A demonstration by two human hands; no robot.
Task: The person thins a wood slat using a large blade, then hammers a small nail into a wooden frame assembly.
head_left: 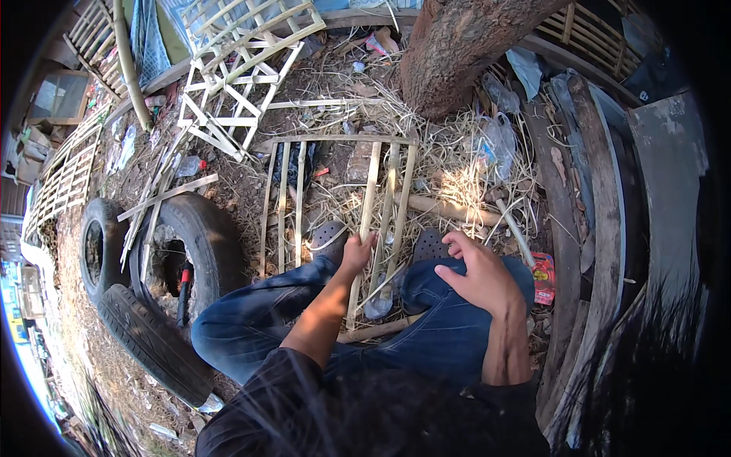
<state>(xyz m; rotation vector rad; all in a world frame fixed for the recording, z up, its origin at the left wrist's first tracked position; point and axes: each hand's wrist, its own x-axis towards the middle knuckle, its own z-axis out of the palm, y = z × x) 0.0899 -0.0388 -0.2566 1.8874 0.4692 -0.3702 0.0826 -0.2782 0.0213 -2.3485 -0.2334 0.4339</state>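
Note:
My left hand is closed around a pale bamboo slat, which runs from a bamboo crosspiece at its far end toward my lap. Several more slats, such as a thin bamboo strip, stretch from that crosspiece toward me on both sides of it, like a rack lying between my feet. Over my right knee, my right hand is raised with thumb and fingers apart and nothing in it. Beneath it shows a dark clog; the other clog is beside my left hand.
Old tires lie at the left, with a red-and-black handled tool inside one. Bamboo lattices lean beyond them. A tree trunk rises ahead. Wooden planks line the right, near a red package. Shavings and plastic litter the ground.

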